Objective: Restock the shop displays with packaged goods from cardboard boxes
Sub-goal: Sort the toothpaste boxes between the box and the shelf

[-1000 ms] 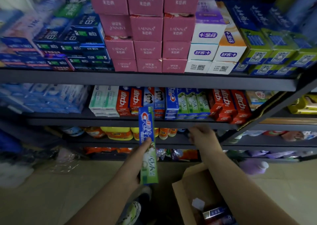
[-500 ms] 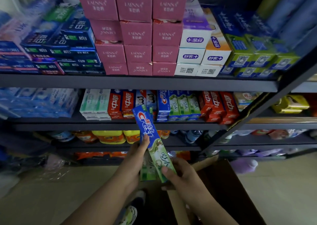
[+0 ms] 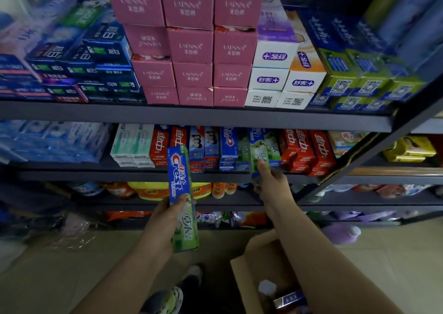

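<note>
My left hand (image 3: 165, 220) grips a blue and green Crest toothpaste box (image 3: 182, 194) upright in front of the second shelf. My right hand (image 3: 271, 182) holds a second green and blue toothpaste box (image 3: 257, 150) by its near end, its far end among the toothpaste boxes standing on the second shelf (image 3: 167, 173). An open cardboard box (image 3: 254, 265) sits on the floor at the lower right, under my right forearm, with a few packs inside.
The top shelf (image 3: 191, 116) carries pink boxes (image 3: 191, 47), dark blue toothpaste packs and white boxes. Red toothpaste boxes (image 3: 309, 150) stand right of my right hand. Bottles and bags fill the lower shelves. A slanted dark frame post (image 3: 374, 150) rises at the right. My shoe (image 3: 167, 299) is below.
My right hand took one toothpaste box from the pair held in my left hand and moved it up and right to the second shelf. My left hand keeps the other box upright.
</note>
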Available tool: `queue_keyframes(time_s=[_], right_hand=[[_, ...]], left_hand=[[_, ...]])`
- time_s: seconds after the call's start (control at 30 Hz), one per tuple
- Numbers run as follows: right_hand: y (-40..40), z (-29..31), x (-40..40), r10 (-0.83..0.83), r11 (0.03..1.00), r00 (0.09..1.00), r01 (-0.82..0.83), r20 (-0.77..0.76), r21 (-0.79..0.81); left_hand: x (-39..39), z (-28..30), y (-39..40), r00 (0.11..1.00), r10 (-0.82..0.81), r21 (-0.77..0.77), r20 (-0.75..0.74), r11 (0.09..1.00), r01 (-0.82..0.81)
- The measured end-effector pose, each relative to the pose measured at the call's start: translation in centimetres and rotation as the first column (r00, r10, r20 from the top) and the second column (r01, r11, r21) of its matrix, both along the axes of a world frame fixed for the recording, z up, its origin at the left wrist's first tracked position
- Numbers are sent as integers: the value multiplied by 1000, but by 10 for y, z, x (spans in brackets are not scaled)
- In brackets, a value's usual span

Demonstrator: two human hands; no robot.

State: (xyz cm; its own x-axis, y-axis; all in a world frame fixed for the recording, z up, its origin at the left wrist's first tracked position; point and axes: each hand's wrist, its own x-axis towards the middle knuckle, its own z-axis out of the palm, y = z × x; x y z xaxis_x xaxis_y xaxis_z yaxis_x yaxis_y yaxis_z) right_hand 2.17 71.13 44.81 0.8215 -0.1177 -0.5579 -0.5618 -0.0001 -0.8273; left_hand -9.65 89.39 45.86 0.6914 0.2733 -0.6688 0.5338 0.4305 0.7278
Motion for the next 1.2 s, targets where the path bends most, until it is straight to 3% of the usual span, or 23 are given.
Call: queue_keyframes(time_s=[0.2, 0.33, 0.57, 0.63, 0.73, 0.8, 0.97, 1.07, 1.2], right_hand=[[22, -18, 39, 54, 978, 996, -38, 75, -204], [26, -19, 48, 51, 971, 990, -19, 130, -239], [23, -1, 30, 181, 903, 970, -97, 165, -419], [22, 14, 0, 310, 873, 933, -203, 184, -444], [21, 27, -58, 620, 736, 783, -565, 38, -372], [23, 26, -88, 701, 678, 713, -666, 2, -310], [16, 20, -107, 521, 846, 842, -489, 138, -211], [2, 32, -97, 392, 917, 904, -370, 173, -145], [-20, 35, -57, 294, 945, 944, -265, 148, -191]], left_hand=[[-5, 0, 7, 1000, 24, -45, 6, 999, -24], [-6, -1, 9, 999, 47, -56, 8, 997, -46], [3, 4, 3, 1000, 20, -81, 0, 997, -20], [9, 9, 0, 1000, 18, -97, 15, 995, -16], [23, 15, -9, 999, -11, -84, 33, 996, 14], [32, 18, -18, 998, -19, -95, 57, 995, 24], [44, 24, -36, 990, -96, -65, 107, 993, 104], [46, 23, -31, 972, -208, 54, 108, 978, 203], [35, 14, -10, 965, -257, 256, 39, 936, 239]])
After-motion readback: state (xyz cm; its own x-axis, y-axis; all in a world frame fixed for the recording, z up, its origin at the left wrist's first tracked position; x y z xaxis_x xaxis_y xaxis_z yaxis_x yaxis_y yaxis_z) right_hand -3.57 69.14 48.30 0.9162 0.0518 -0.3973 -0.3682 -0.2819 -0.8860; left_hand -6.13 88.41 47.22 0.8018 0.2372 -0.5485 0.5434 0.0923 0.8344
